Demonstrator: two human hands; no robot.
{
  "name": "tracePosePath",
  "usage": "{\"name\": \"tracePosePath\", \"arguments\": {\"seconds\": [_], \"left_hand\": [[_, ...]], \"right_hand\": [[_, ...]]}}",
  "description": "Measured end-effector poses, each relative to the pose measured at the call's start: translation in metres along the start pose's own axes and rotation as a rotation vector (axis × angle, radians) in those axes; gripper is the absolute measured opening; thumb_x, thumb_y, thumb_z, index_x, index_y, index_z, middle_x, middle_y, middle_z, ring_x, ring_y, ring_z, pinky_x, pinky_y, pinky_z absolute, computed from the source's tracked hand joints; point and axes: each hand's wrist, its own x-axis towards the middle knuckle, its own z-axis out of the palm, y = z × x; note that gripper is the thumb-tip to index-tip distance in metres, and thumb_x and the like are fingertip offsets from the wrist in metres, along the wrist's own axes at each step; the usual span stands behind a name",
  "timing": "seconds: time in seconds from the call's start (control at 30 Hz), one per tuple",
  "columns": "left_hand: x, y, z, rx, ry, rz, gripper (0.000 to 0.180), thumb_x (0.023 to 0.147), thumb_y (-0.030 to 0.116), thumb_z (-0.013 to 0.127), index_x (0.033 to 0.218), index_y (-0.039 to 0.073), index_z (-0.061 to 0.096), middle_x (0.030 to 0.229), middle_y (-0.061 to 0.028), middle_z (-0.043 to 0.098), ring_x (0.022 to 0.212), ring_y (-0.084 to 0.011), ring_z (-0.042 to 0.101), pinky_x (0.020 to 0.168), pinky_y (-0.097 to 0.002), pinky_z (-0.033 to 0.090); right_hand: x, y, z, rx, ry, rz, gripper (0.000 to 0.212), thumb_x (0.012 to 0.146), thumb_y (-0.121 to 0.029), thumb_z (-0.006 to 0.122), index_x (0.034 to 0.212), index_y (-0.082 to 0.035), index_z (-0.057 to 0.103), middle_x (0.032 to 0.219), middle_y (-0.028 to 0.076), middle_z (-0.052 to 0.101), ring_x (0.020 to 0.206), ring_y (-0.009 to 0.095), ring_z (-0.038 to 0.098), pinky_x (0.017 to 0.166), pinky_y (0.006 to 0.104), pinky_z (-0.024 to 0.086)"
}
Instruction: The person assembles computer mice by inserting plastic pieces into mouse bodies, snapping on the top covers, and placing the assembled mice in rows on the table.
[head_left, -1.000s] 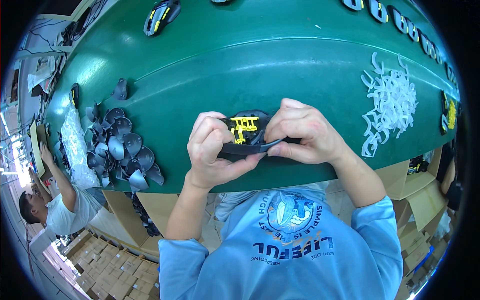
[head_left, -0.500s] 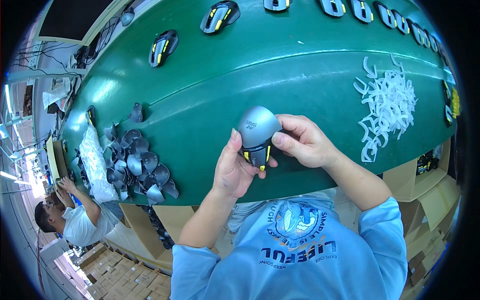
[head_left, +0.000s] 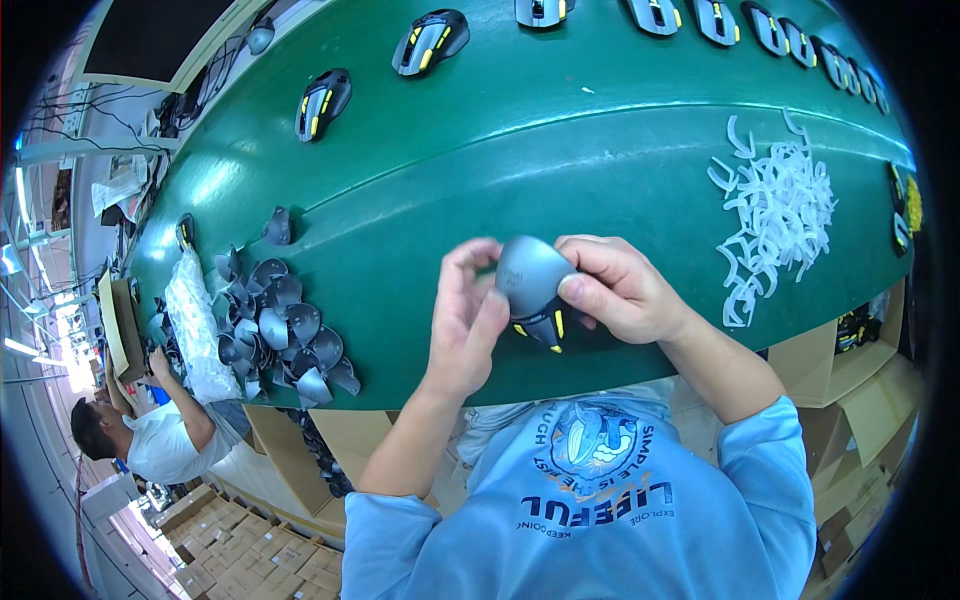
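Note:
A computer mouse with a smooth grey domed cover and a black, yellow-trimmed end is held above the green table in front of me. My right hand grips its right side, thumb on the cover's edge, other fingers partly hidden. Beside its left edge is my left hand, slightly blurred, fingers and thumb apart; whether it touches the mouse is unclear. To the left lies a heap of loose grey curved covers. On the right is a pile of translucent white curved strips.
Several mice stand in a row along the far side of the green table. A clear plastic bag lies left of the covers. At the far left, a person reaches to a carton. Open cartons stand below the table's right edge.
My left hand has let go of the mouse's lower left side and moved up beside it. The mouse has lowered slightly toward me. The far row of mice has shifted slightly left.

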Motion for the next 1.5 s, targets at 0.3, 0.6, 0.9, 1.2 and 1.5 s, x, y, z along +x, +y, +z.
{"name": "tracePosePath", "arguments": {"seconds": [0.3,0.6,0.9,1.2,1.5], "left_hand": [[0.02,-0.027,0.01,0.104,0.119,0.704,0.056,0.11,0.067,0.042,0.092,0.014,0.037,0.091,-0.0048,0.04,0.089,-0.0232,0.044,0.092,-0.0458,0.045],[0.02,-0.026,-0.007,0.201,0.053,0.835,0.045,0.094,0.05,0.058,0.078,0.014,0.037,0.075,-0.0011,0.038,0.074,-0.0197,0.038,0.077,-0.0403,0.04],[0.019,-0.029,-0.007,0.154,0.037,0.773,0.044,0.096,0.045,0.057,0.075,0.012,0.038,0.074,-0.0025,0.04,0.072,-0.0205,0.038,0.072,-0.0396,0.039],[0.02,-0.027,-0.006,0.342,0.079,0.86,0.049,0.099,0.046,0.058,0.073,0.011,0.037,0.069,-0.0025,0.038,0.066,-0.0202,0.037,0.065,-0.0389,0.035],[0.028,-0.059,-0.032,0.577,-0.019,1.01,0.1,0.088,0.075,0.076,0.149,0.003,0.043,0.141,-0.0258,0.047,0.122,-0.0333,0.055,0.108,-0.0519,0.048]], "right_hand": [[0.008,0.002,0.03,-0.315,0.085,-0.404,0.022,0.092,-0.013,0.082,0.111,-0.004,0.075,0.093,0.008,0.07,0.09,0.03,0.065,0.087,0.0427,0.053],[0.001,0.01,0.029,-0.386,-0.002,-0.443,0.022,0.087,-0.015,0.087,0.106,-0.009,0.08,0.106,0.005,0.072,0.099,0.027,0.069,0.101,0.049,0.056],[0.004,0.015,0.035,-0.349,0.026,-0.45,0.024,0.085,-0.013,0.086,0.108,-0.009,0.08,0.099,0.007,0.071,0.093,0.028,0.068,0.096,0.0453,0.058],[0.0,0.013,0.03,-0.392,-0.036,-0.37,0.018,0.09,-0.017,0.084,0.105,-0.006,0.08,0.102,0.007,0.073,0.098,0.028,0.07,0.1,0.0485,0.058],[0.005,0.005,0.023,-0.587,0.11,-0.573,0.02,0.091,-0.014,0.084,0.108,-0.006,0.078,0.099,0.009,0.071,0.094,0.027,0.069,0.087,0.0396,0.059]]}}
